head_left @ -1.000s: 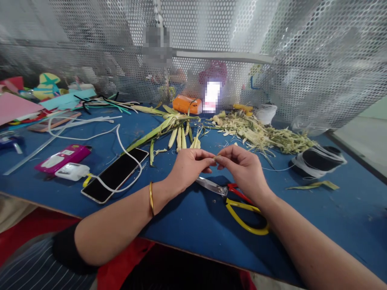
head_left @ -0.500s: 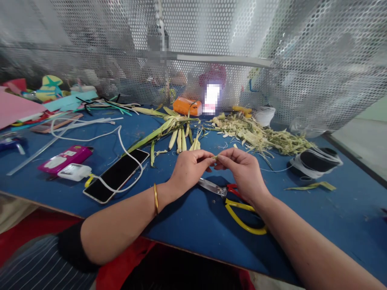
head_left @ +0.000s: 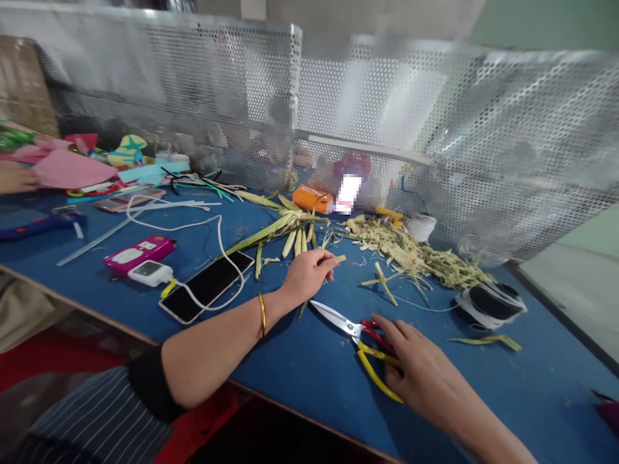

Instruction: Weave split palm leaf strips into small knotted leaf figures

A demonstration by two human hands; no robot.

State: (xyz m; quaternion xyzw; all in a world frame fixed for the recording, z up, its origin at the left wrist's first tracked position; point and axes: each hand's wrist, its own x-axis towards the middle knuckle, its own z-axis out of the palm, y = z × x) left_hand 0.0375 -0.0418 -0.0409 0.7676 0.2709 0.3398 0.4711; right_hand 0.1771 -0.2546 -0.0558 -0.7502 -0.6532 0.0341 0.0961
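Right hand [head_left: 414, 357] touches scissors [head_left: 351, 328] pointing toward left hand [head_left: 308, 276].

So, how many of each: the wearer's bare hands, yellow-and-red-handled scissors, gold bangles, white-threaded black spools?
Bare left hand and bare right hand: 2
Scissors: 1
Gold bangle: 1
Black spool: 1
Total: 5

A blue table [head_left: 290, 364] bore, at left, a black-screened phone [head_left: 207, 287], a magenta device [head_left: 140, 252] and a white cable [head_left: 220, 235]. Long green-yellow leaves [head_left: 271, 230] lay mid-table, an orange packet [head_left: 310, 200] behind them. Rightward were shredded pale leaf [head_left: 399, 250], crossed strips [head_left: 383, 281] and a white-threaded black spool [head_left: 489, 305]; scissors [head_left: 336, 318] lay near the front.
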